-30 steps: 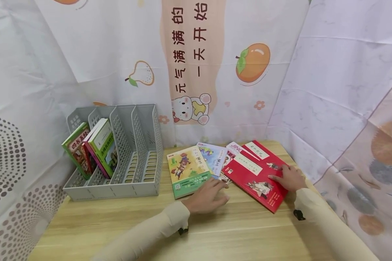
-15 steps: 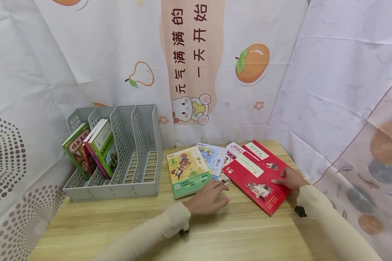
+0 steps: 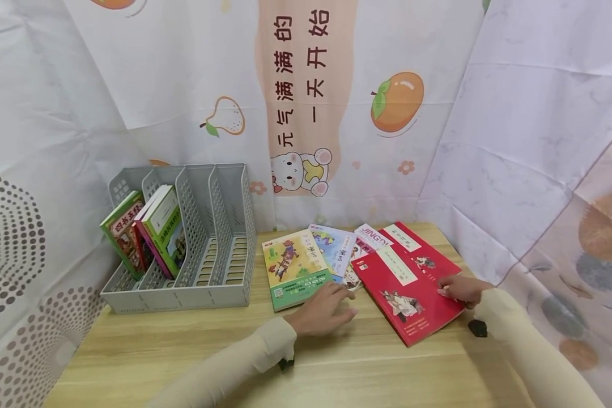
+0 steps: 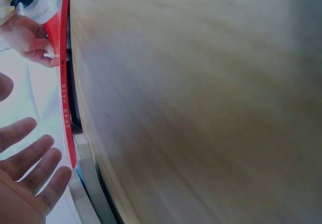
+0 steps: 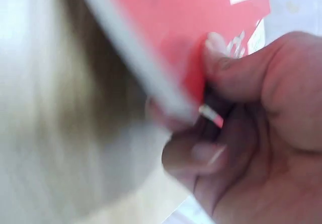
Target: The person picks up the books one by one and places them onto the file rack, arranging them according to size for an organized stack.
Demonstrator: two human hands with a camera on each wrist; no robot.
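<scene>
My right hand point(image 3: 466, 290) pinches the right edge of a red book point(image 3: 394, 306), thumb on the cover and fingers curled beneath, as the right wrist view shows. The book point(image 5: 166, 38) looks blurred there and hangs over the wooden surface. In the head view it overlaps a second red book point(image 3: 428, 246) behind it. My left hand point(image 3: 321, 310) lies by the lower corner of a yellow and green book point(image 3: 293, 258), holding nothing. The left wrist view shows its spread, relaxed fingers point(image 4: 37, 156) near the red book's spine point(image 4: 65, 93).
A blue-purple book point(image 3: 336, 246) and a pink-and-white one point(image 3: 371, 237) lie partly covered between the others. At the left, a grey file rack point(image 3: 175, 297) holds several upright books point(image 3: 164, 226) in its left slots. Patterned curtains point(image 3: 398, 170) stand behind and beside the table point(image 3: 336, 368).
My right hand has shifted slightly right and closed from resting on the cover to pinching the edge. The front red book has turned, its near corner moving left and nearer. My left hand stays put.
</scene>
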